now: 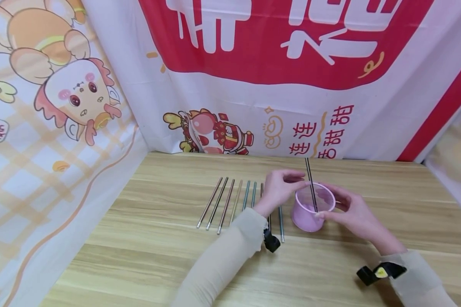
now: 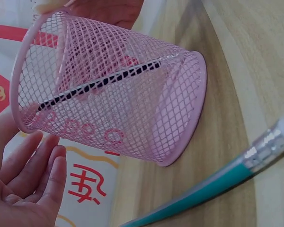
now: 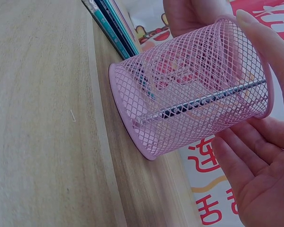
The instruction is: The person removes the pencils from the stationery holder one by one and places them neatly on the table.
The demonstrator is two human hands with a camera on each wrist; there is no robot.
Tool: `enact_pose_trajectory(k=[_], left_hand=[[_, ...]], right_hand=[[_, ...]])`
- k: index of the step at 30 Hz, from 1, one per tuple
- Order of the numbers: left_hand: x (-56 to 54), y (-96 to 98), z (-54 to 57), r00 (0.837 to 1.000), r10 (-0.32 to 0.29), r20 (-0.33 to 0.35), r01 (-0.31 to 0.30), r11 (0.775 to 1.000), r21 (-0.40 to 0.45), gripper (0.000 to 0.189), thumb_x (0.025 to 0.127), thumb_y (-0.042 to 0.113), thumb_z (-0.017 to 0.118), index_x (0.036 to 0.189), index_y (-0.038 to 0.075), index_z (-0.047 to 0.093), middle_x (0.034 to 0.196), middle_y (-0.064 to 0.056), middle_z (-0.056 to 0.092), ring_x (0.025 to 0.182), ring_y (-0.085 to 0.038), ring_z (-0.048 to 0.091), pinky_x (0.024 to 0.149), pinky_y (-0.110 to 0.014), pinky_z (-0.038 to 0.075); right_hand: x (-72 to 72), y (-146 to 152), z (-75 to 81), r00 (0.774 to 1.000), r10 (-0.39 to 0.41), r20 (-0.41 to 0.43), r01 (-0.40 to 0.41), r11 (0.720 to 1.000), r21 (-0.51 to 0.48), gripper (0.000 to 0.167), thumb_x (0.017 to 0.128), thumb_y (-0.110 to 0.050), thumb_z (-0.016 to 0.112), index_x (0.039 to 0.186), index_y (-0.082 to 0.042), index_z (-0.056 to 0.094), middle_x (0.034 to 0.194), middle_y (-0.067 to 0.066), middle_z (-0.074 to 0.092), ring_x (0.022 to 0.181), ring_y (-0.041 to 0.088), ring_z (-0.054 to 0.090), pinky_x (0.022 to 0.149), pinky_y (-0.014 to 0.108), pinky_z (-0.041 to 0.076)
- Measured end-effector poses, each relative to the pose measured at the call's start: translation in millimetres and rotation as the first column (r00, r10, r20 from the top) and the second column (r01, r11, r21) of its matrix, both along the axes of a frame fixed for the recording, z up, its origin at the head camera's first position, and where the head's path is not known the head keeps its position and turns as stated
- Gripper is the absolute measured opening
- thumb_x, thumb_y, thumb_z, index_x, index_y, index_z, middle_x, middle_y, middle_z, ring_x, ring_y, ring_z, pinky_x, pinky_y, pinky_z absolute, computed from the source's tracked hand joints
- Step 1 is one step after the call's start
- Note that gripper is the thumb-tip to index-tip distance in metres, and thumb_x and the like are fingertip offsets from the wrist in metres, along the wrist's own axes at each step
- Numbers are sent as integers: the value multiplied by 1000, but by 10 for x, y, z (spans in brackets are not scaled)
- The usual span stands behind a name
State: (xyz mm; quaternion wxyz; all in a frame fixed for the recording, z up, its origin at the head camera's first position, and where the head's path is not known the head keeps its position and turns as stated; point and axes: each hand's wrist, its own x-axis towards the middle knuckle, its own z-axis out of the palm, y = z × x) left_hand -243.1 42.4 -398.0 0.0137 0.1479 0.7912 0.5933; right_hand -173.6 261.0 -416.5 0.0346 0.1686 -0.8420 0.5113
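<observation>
A pink mesh pencil cup (image 1: 309,217) stands on the table, with one black pencil (image 1: 312,187) leaning inside, its eraser end at the bottom. My right hand (image 1: 355,211) holds the cup's right side, thumb on the near rim and fingers round behind. At the left of the rim is my left hand (image 1: 278,187), its thumb reaching to the rim beside the pencil; the other fingers are loosely bent outside the mesh (image 2: 109,94). Close to the cup lies a teal pencil (image 2: 203,187) with a silver ferrule and white eraser. The right wrist view also shows the pencil cup (image 3: 189,85) from the side.
Left of the cup, several pencils (image 1: 223,204) lie in a row on the wood-grain table (image 1: 146,238), partly hidden by the left arm. A printed cloth (image 1: 230,85) hangs behind the table's back edge, and another patterned cloth (image 1: 61,179) covers the left side.
</observation>
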Motion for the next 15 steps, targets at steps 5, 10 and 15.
enact_pose_trajectory(k=[5, 10, 15], left_hand=[[-4, 25, -25, 1000, 1, 5, -1, 1000, 5, 30, 83, 27, 87, 111, 17, 79, 95, 15, 74, 86, 2, 67, 79, -17, 56], [-6, 59, -27, 1000, -6, -1, 6, 1000, 10, 27, 84, 28, 87, 108, 19, 80, 94, 17, 74, 86, 2, 66, 78, -16, 55], [9, 90, -11, 1000, 5, -1, -5, 1000, 6, 22, 85, 26, 86, 105, 18, 80, 93, 16, 74, 85, 2, 65, 77, -16, 55]], right_hand=[[-3, 6, -13, 1000, -3, -4, 3, 1000, -2, 78, 84, -12, 86, 150, 0, 46, 142, 23, 54, 122, 10, 57, 97, 11, 45], [-8, 15, -25, 1000, -7, 1, 7, 1000, 10, 78, 85, -14, 86, 150, 1, 46, 143, 22, 54, 122, 8, 56, 96, 11, 46], [-14, 18, -29, 1000, -14, 9, 14, 1000, 19, 78, 85, -16, 86, 150, 1, 46, 143, 21, 54, 122, 7, 56, 96, 11, 46]])
